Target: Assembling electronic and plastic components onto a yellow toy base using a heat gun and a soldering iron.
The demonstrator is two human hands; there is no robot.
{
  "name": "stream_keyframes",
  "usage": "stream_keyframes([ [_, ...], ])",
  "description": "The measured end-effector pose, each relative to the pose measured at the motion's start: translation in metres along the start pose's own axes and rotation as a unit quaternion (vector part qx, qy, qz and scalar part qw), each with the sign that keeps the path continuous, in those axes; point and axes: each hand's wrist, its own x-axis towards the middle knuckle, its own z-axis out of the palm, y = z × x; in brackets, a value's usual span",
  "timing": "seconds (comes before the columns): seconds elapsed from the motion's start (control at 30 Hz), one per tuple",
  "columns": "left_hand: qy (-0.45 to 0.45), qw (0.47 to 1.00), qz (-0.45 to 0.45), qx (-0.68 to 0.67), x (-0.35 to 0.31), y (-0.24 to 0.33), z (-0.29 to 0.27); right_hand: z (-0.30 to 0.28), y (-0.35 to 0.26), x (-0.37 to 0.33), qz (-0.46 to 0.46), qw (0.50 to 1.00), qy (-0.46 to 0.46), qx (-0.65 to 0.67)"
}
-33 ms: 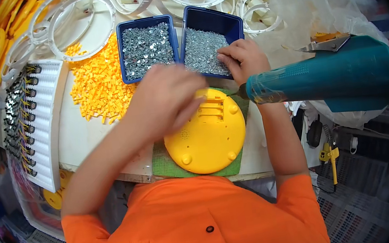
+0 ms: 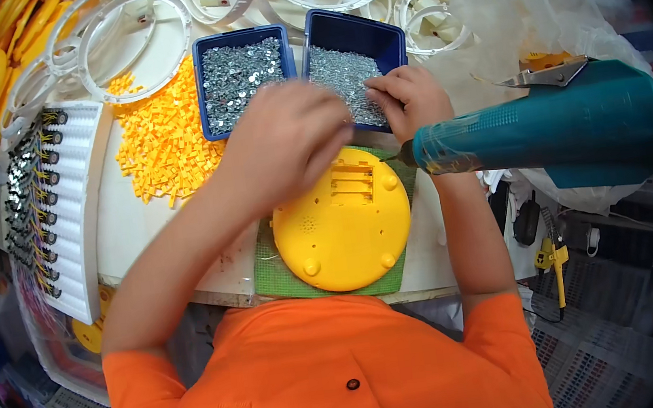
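Yellow housing (image 2: 347,238) on green mat (image 2: 274,274); right fingers (image 2: 393,84) at blue bin (image 2: 354,33).

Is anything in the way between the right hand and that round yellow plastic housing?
Yes: in this view, the teal power screwdriver pokes in between the right hand and the upper right edge of the round yellow plastic housing. Its height is unclear.

Two blue bins (image 2: 361,33), one yellow casing (image 2: 343,243) on one green mat (image 2: 270,274), one teal tool (image 2: 602,125), one white tray (image 2: 78,189), two hands (image 2: 418,103).
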Motion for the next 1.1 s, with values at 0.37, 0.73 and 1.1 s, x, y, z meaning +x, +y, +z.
stream_keyframes([
  [0.37, 0.007, 0.994, 0.004, 0.105, 0.034, -0.045, 0.046, -0.006, -0.004, -0.02, 0.076, 0.994, 0.042, 0.069],
  [0.73, 0.033, 0.993, 0.006, 0.114, 0.03, -0.038, 0.039, -0.008, -0.015, -0.087, 0.171, 0.97, -0.064, 0.164],
  [1.1, -0.047, 0.974, -0.2, -0.098, -0.013, 0.006, 0.003, -0.042, -0.028, -0.076, 0.114, 0.965, -0.166, 0.168],
])
